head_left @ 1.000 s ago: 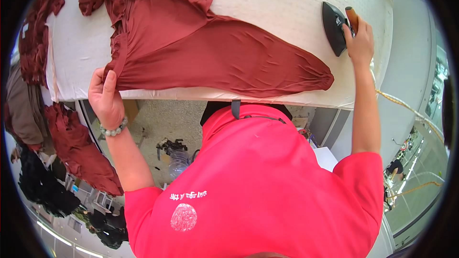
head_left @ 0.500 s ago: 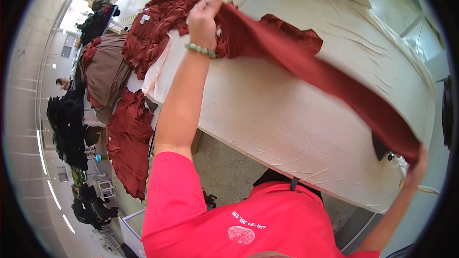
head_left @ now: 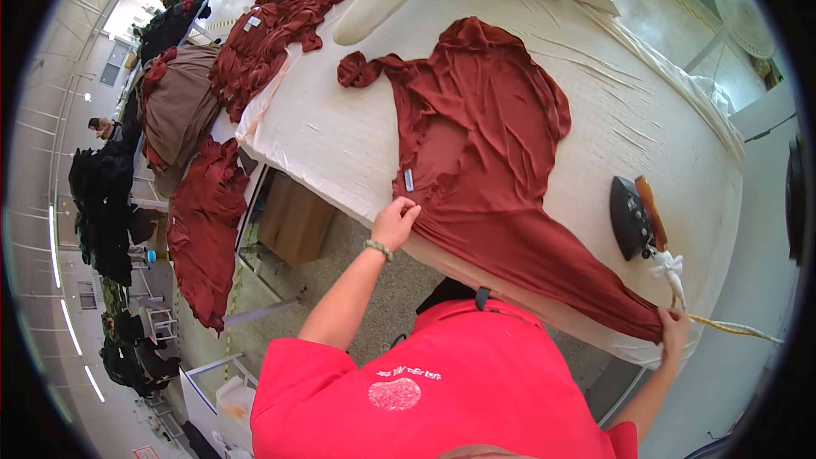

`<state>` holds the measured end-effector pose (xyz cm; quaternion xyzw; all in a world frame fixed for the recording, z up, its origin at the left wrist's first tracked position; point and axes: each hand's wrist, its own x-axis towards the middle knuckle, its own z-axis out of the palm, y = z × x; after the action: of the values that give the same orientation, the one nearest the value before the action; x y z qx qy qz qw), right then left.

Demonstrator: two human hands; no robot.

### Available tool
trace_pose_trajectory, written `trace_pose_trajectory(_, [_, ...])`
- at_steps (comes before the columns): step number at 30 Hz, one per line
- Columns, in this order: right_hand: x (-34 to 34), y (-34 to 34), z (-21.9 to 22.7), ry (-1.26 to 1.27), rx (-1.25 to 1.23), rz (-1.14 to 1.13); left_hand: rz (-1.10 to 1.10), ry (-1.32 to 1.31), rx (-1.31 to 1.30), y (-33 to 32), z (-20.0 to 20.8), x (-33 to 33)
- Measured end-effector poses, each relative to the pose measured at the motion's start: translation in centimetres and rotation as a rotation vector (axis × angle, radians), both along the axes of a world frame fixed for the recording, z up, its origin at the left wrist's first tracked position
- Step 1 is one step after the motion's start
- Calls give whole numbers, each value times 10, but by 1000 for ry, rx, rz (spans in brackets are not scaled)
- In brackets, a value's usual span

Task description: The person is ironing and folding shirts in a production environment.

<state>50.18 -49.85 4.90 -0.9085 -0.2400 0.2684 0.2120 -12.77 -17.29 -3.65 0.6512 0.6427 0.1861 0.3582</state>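
Garment (head_left: 489, 132) in dark red is spread on the desk (head_left: 340, 153), its near sleeve (head_left: 552, 263) drawn out straight but its body left creased, pinched near the label (head_left: 409, 180) by the left hand (head_left: 396, 223) and gripped at the sleeve's end by the closed right hand (head_left: 673, 331). The iron (head_left: 629, 219) is left untouched beyond the sleeve; below, a cardboard box (head_left: 296, 219) is seen, its contents hidden.
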Motion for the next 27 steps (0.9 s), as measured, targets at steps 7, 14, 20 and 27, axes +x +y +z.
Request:
trace_pose_trajectory(7, [-37, -17, -77, 615, 414, -429, -62, 63, -66, 1, 19, 21])
trace_pose_trajectory(14, [-11, -32, -115, -492, 232, 35, -81, 114, 38, -15, 7, 5])
trace_pose_trajectory(20, [-62, -29, -67, -460, -117, 95, 13, 217, 134, -42, 1, 18])
trace_pose_trajectory(27, [-81, 125, 11, -747, 338, 525, -119, 109, -53, -30, 19, 17])
